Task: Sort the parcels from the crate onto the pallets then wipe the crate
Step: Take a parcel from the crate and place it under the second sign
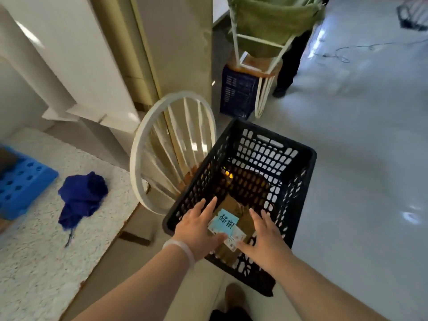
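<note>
A black perforated crate (298, 163) sits on a white chair in front of me. Inside its near end lies a brown cardboard parcel (243, 218) with a light blue label (225, 222) bearing handwriting. My left hand (196, 230) reaches over the crate's near left rim, fingers straight, thumb touching the parcel's label edge. My right hand (261, 237) is spread beside the parcel's right side, fingers extended, touching or just above it. A crumpled dark blue cloth (81, 198) lies on the white speckled mat at left. A blue pallet (22, 181) sits at the far left.
A white round-backed chair (148, 158) stands left of the crate. A blue crate (238, 93) under a white frame with green fabric (271, 22) is behind. A person's dark trouser leg (289, 63) stands beyond. Grey glossy floor (359, 158) spreads right.
</note>
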The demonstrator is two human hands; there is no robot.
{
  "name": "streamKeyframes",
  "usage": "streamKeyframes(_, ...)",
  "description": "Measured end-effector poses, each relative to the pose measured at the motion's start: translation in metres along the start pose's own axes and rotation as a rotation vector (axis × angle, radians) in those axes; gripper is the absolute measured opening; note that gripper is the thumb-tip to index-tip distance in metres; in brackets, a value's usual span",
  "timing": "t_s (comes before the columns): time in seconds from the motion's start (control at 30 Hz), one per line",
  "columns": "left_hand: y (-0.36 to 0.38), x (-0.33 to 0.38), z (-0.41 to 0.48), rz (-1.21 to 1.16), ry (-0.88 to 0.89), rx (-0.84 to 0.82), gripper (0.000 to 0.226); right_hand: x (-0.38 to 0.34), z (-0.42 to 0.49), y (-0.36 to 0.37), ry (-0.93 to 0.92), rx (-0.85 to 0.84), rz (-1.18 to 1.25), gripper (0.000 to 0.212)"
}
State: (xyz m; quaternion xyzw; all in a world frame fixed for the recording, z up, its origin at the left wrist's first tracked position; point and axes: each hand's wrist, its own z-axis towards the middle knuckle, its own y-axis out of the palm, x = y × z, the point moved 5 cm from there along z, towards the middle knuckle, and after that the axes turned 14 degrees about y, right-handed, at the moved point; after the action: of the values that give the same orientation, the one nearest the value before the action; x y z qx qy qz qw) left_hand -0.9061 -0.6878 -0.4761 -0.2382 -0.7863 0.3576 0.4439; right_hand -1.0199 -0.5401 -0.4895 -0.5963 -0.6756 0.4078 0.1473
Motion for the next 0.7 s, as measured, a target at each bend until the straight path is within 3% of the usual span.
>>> streamKeyframes(0.23, 0.058, -0.035, 0.086, 0.054, -0.101, -0.204, 0.097, 0.004, 0.086, 0.042, 0.093, -0.162, 0.022, 0.1)
streamKeyframes(0.47, 0.107, -0.079, 0.134, 0.034, -0.208, -0.422, 0.098, 0.03, 0.146, 0.096, 0.504, -0.357, 0.198, 0.117)
streamKeyframes(0.7, 0.141, -0.099, 0.162, 0.026, -0.202, -0.527, 0.109, 0.04, 0.175, 0.127, 0.511, -0.371, 0.346, 0.124)
